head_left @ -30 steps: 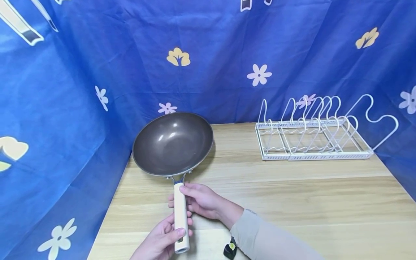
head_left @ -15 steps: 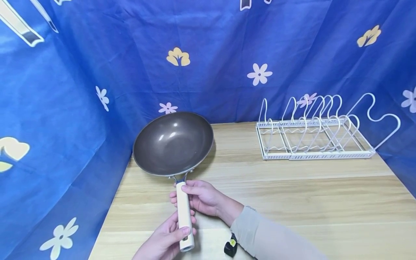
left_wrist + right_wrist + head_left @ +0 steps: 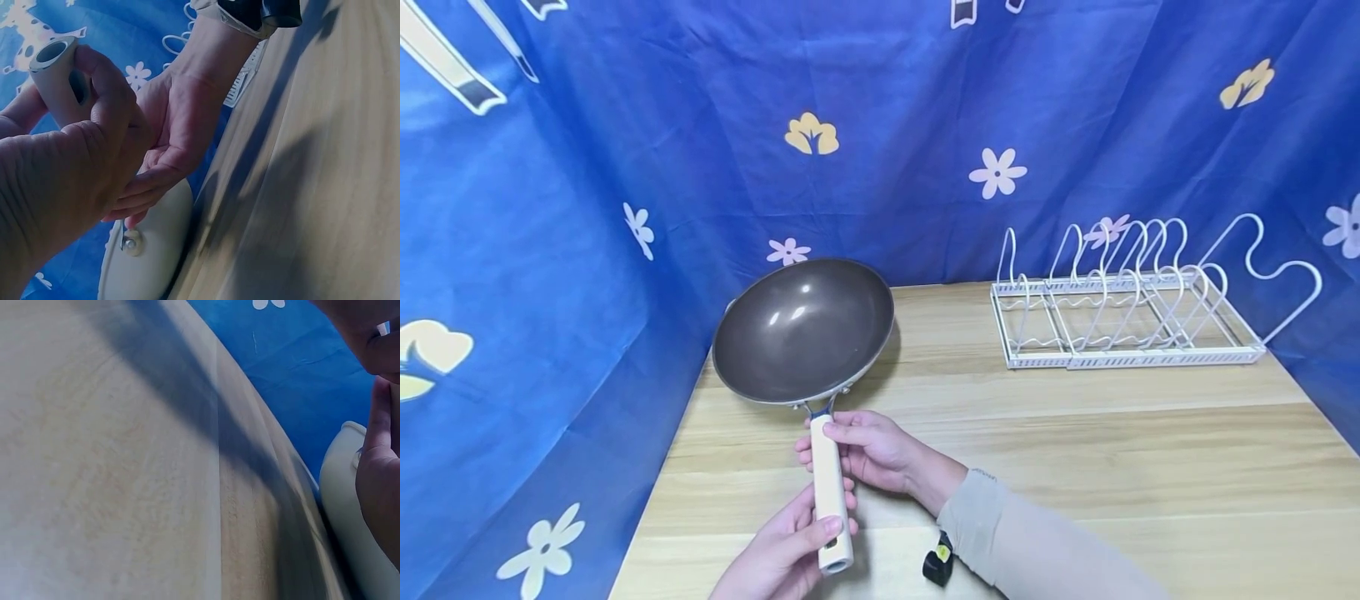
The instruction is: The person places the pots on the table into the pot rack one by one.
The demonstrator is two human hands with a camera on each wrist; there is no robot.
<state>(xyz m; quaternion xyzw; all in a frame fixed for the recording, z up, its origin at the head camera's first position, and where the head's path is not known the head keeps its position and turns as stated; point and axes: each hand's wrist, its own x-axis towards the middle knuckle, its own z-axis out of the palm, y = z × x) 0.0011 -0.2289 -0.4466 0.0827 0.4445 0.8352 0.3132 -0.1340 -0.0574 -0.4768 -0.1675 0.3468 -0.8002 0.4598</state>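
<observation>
Your fingers are curled round the handle [image 3: 828, 487] of the wok [image 3: 805, 329]: left hand [image 3: 790, 546] at its free end, right hand [image 3: 876, 452] further up. White wire rack [image 3: 1135, 360] sits right of the wok.

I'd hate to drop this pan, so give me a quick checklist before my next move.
1. Left hand gripping the handle near its free end: ok.
2. Right hand gripping the handle close to the pan: ok.
3. Pan right way up: ok, its dark inside shows from above.
4. Pan lifted off the table: cannot tell.
5. Pan over the rack: not ok, it's off to the rack's left.
</observation>
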